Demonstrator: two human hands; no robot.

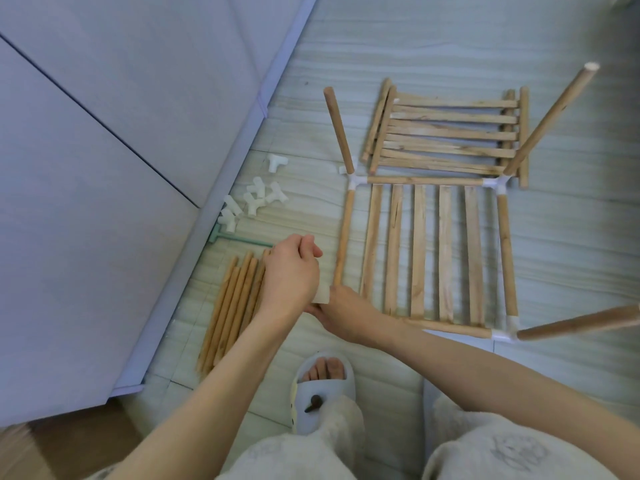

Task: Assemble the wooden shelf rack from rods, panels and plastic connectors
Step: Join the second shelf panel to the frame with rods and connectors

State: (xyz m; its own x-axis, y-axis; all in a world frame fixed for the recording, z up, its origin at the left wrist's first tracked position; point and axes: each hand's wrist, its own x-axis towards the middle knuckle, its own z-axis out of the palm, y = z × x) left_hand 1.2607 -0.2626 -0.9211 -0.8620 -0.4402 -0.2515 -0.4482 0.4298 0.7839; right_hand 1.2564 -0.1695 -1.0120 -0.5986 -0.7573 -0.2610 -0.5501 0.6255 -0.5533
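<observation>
Fitting white connector (320,295) at frame's near-left corner: left hand (291,271) pinches it, right hand (343,315) grips beneath; side rod (344,233) end just above, axis running away.

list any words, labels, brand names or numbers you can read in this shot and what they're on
None can be read: the wooden rods, slat panels, white plastic connectors and grey slipper show no print.
A faint drawn motif on the trouser knee is too blurred to tell whether it holds letters.
</observation>
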